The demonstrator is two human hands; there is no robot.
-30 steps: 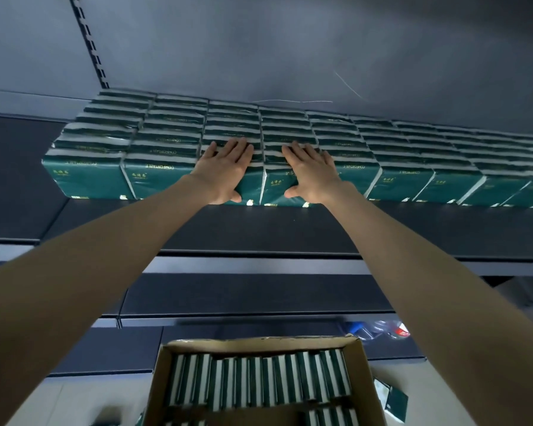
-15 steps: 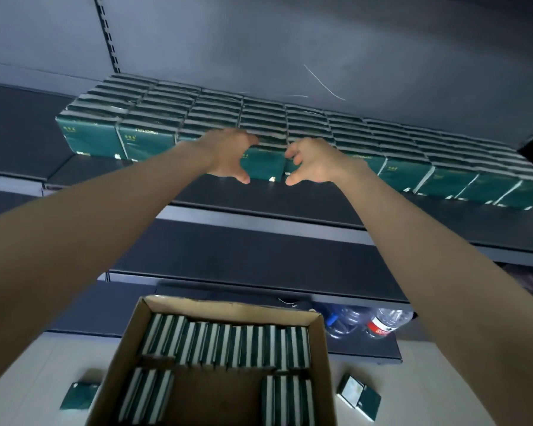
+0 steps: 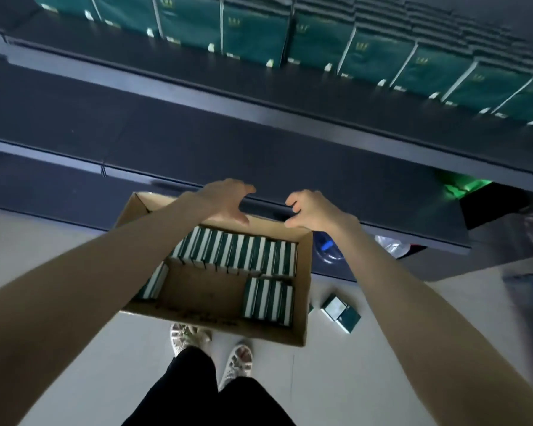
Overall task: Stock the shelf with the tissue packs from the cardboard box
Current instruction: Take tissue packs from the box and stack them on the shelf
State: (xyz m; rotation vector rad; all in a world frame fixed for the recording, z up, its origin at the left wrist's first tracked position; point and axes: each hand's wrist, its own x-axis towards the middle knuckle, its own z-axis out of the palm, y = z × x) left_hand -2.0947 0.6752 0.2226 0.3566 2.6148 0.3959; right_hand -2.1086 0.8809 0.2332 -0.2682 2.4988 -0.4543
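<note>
An open cardboard box (image 3: 302,284) sits on the floor in front of my feet. Inside it, green-and-white tissue packs (image 3: 237,253) stand on edge in a row along the far wall, with smaller groups at the left and right. My left hand (image 3: 225,201) and my right hand (image 3: 308,209) hover side by side above the box's far edge, fingers loosely curved, holding nothing. A row of green tissue packs (image 3: 253,32) fills the upper shelf (image 3: 259,96) at the top of the view.
A lower dark shelf (image 3: 197,155) runs empty below the stocked one. A loose tissue pack (image 3: 340,313) lies on the floor right of the box. Water bottles (image 3: 330,247) lie under the bottom shelf. My feet in light shoes (image 3: 211,348) stand just behind the box.
Both hands have left the packs on the upper shelf and come down to the box. My view has tilted down from the shelf to the floor.
</note>
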